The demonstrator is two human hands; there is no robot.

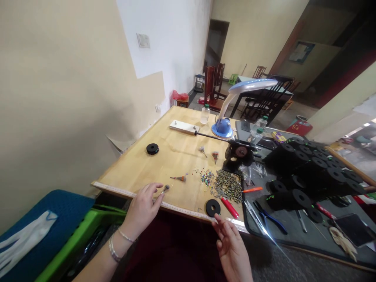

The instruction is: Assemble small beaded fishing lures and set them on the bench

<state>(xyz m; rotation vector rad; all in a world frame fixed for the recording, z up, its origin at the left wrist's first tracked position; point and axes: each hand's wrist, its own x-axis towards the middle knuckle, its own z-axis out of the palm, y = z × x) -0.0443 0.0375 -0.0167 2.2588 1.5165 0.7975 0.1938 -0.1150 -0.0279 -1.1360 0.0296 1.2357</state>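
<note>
Taking the pile of striped beads (227, 185) as the landmark, a white glove (28, 243) lies far to its left, on a blue seat (66, 209). The person's left hand (145, 203), bracelets at the wrist, is left of the pile, over the table's near edge; its thumb and forefinger pinch a small grey-tipped bundle (166, 188). Left of the pile and farther back lies a black spool (152, 149); closer on that side is an orange-banded bundle (179, 179), then loose coloured beads (207, 178) just beside the pile. In front of it lie a black disc (213, 207) and a red tube (230, 207). The right hand (232, 243) is nearer the person than the pile, fingers curled, fingertips by the disc; whether they grasp anything, one cannot tell. Behind the pile stands a black device (239, 152); to its right are an orange-handled tool (252, 190), blue-handled pliers (272, 219) and stacked black cylinders (311, 168).
</note>
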